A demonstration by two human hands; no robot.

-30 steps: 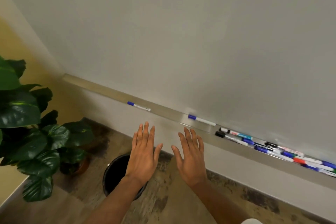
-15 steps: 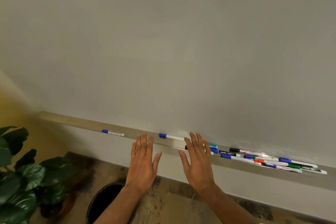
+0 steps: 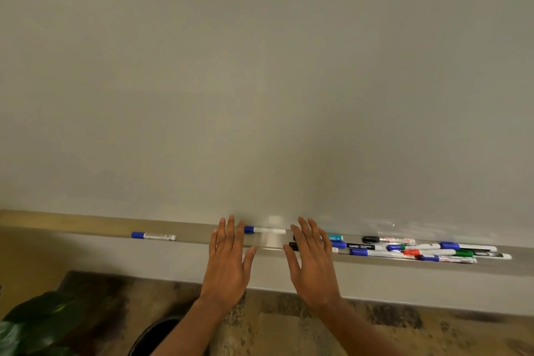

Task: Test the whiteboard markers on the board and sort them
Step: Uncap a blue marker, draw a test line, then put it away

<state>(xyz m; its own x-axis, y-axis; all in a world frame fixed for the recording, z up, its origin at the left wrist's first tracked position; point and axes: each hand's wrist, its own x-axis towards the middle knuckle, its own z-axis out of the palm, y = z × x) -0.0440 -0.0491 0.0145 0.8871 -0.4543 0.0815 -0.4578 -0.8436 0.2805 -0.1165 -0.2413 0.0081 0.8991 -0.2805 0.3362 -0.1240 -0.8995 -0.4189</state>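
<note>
Since the earlier frames the view has lifted: the whiteboard (image 3: pixel 260 81) now fills most of the picture, and the plant (image 3: pixel 34 321) and the dark bin (image 3: pixel 156 335) have sunk to the lower left corner. Your hands have kept their pose.

Hands: your left hand (image 3: pixel 228 263) and right hand (image 3: pixel 312 263) are both flat, fingers straight and spread, grasping nothing. Their fingertips overlap the tray (image 3: pixel 86 224) under the board. Whether they touch it cannot be told.

Step in hand, as judged: picking the first marker. No mark is visible on the board, so testing appears not yet begun.

Recommendation: take one marker only. The blue-capped marker (image 3: pixel 264 230) lying in the tray between your two hands is the closest. Pinch the barrel with one hand and pull the cap with the other. Draw a short stroke low on the board, then recap it before you set it down. Keep tested markers well apart from the untested pile, or the sort will blur.

Count:
- Hands: two.
- Single markers in the tray: two, the one between your hands and the far-left marker (image 3: pixel 153 236), also blue-capped.
- Marker pile (image 3: pixel 419 250) at the right of the tray: roughly ten, with blue, black, green, red and teal showing. They overlap, and your right hand hides some, so no firm figure.
- Bins: one. Plants: one.
</note>
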